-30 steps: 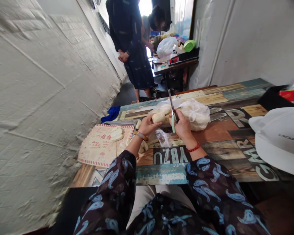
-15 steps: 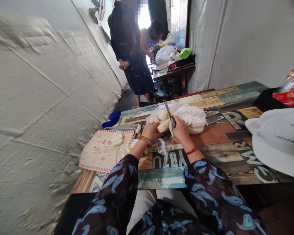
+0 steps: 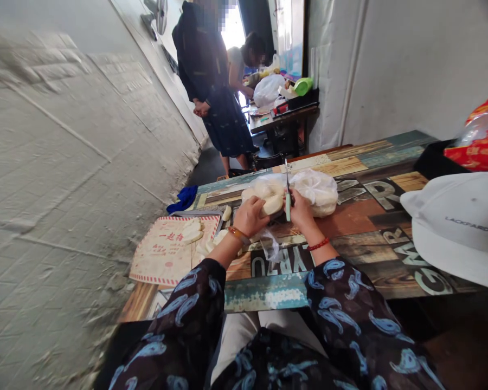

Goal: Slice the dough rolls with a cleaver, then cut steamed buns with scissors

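Head view: the left hand (image 3: 250, 218) had its fingers closed round a pale piece (image 3: 272, 205) over the counter (image 3: 361, 222); the right hand (image 3: 301, 210) gripped green-handled scissors (image 3: 288, 199) just beside it, blades pointing away.

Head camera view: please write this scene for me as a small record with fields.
left hand: holds pale oblong piece
right hand: holds metal scissors with pale green handles
beyond right hand: filled translucent white plastic bag
left side: red-bordered paper sheet bearing pale slices
right side: white fabric cap
surface: multicoloured wood-patterned table
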